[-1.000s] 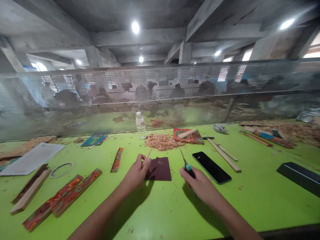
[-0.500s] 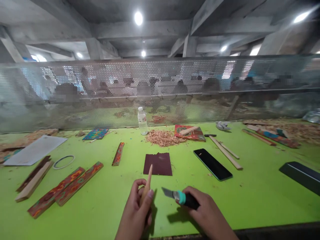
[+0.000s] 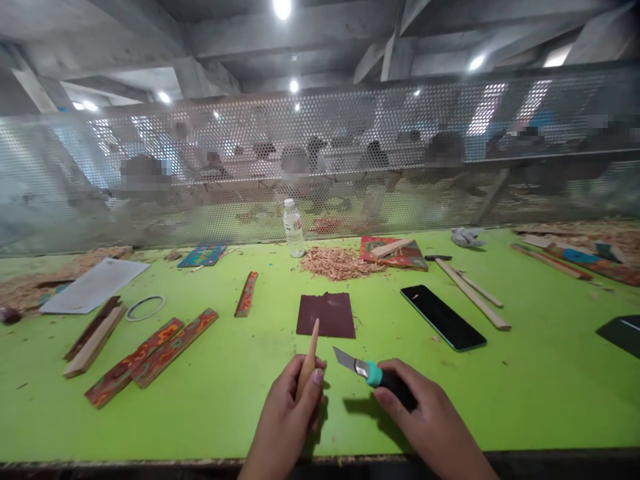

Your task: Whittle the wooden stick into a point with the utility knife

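Note:
My left hand is closed round a slim pointed wooden stick, whose tip points away from me. In my right hand is a utility knife with a black handle and a teal collar, its bare blade angled toward the stick but apart from it. Just beyond the stick's tip, a dark red sheet of sandpaper lies flat on the green table. A black phone rests to the right of the sandpaper.
Behind the sandpaper are wood shavings, a plastic bottle and a painted board. Painted wood strips and a ring lie left; a hammer lies right. A perforated metal screen spans the back, people beyond it.
The view has tilted down and shifted slightly left, so the table items appear higher and further right. Both hands keep their holds; the knife blade has turned a little.

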Action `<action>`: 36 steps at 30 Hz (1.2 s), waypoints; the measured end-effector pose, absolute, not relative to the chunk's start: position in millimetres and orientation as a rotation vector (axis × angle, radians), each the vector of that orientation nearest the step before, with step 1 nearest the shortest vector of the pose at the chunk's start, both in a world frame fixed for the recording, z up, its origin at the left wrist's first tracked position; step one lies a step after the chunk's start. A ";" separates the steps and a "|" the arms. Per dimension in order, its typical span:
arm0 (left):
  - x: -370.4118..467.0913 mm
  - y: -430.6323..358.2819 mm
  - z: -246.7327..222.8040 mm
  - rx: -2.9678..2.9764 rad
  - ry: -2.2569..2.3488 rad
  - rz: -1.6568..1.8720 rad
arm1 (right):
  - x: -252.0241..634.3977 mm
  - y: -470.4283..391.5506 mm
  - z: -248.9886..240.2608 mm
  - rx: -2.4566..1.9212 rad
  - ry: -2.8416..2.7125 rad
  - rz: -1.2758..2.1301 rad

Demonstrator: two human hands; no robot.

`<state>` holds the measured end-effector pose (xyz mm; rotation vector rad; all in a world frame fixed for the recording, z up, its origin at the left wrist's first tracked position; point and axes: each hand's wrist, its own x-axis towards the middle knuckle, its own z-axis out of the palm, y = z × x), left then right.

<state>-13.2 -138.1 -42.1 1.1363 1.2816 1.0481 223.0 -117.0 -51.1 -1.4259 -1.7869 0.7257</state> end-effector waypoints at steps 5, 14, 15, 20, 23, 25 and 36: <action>-13.7 -141.3 -43.0 1.159 1.262 1.019 | 224.1 -114.4 -49.8 -1.401 -1.852 0.719; -17.3 -144.3 -43.2 1.227 1.293 1.006 | 225.5 -119.9 -47.7 -1.365 -1.777 0.766; -17.8 -144.8 -44.1 1.224 1.285 1.004 | 225.3 -119.9 -47.6 -1.358 -1.792 0.753; -18.4 -145.1 -42.6 1.249 1.295 1.001 | 225.2 -119.5 -48.5 -1.344 -1.819 0.731; -17.4 -144.4 -38.1 1.279 1.296 0.997 | 225.5 -119.3 -49.4 -1.341 -1.826 0.707; -16.9 -144.4 -36.0 1.280 1.286 0.991 | 225.6 -119.1 -49.8 -1.338 -1.832 0.701; -18.2 -142.0 -32.6 1.338 1.283 0.988 | 224.8 -119.9 -50.5 -1.366 -1.816 0.700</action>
